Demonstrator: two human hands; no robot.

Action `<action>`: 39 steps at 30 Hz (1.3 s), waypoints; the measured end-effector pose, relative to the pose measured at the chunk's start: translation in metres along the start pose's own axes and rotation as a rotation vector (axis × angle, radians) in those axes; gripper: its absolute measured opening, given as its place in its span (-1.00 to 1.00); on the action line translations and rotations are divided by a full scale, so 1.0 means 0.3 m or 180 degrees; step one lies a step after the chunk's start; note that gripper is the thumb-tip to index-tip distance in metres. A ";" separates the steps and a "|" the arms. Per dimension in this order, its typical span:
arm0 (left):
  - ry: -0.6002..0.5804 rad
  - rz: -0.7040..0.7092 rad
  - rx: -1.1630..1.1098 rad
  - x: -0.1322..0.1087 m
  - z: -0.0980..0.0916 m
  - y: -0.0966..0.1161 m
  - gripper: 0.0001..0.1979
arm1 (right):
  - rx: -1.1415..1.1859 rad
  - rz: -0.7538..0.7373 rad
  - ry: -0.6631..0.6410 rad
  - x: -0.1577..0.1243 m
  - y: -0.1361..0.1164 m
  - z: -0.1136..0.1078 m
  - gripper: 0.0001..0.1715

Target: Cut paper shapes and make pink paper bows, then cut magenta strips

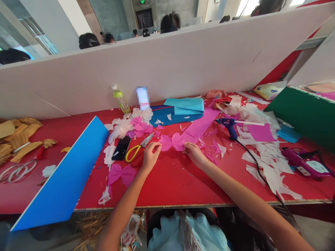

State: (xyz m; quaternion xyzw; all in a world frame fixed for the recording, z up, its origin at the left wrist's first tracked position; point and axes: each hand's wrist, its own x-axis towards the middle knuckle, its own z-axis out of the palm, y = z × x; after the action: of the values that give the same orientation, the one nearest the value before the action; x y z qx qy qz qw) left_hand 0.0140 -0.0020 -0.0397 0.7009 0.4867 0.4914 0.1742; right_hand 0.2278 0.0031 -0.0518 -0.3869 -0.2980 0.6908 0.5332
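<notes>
A pink pleated paper bow (172, 142) lies on the red table (178, 181). My left hand (150, 155) pinches its left end with curled fingers. My right hand (193, 153) holds its right end the same way. Just left of my left hand lie yellow-handled scissors (137, 149) and a black phone (121, 147). A second pink bow (121, 173) rests nearer the table's front edge.
A blue board (65, 177) leans over the front edge at left. Blue and pink paper sheets (183, 109), white and pink paper flowers (133, 123), a green bottle (120, 99), a blue glue gun (230, 126) with cord, a purple tool (305, 162) and white scraps surround the spot. A white partition (167, 66) stands behind.
</notes>
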 end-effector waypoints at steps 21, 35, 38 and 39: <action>0.0049 -0.0415 -0.0344 -0.003 0.007 -0.007 -0.87 | -0.0092 -0.0039 0.0000 -0.006 -0.001 0.007 -0.80; 0.0067 -0.0424 -0.0193 -0.002 -0.003 -0.006 -0.84 | -0.0068 0.0015 -0.0019 -0.005 -0.002 0.005 -0.76; 0.0094 -0.0444 -0.0252 -0.001 -0.001 -0.003 -0.85 | -0.0064 0.0032 -0.0037 -0.005 -0.001 0.005 -0.73; 0.0096 -0.0454 -0.0272 -0.001 0.000 -0.002 -0.85 | -0.0071 0.0030 -0.0050 -0.005 0.000 0.006 -0.72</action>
State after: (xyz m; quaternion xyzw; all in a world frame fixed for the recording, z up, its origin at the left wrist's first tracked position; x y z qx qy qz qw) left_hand 0.0136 -0.0021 -0.0403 0.6489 0.5166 0.5085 0.2312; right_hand 0.2266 0.0017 -0.0506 -0.3888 -0.3081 0.6930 0.5232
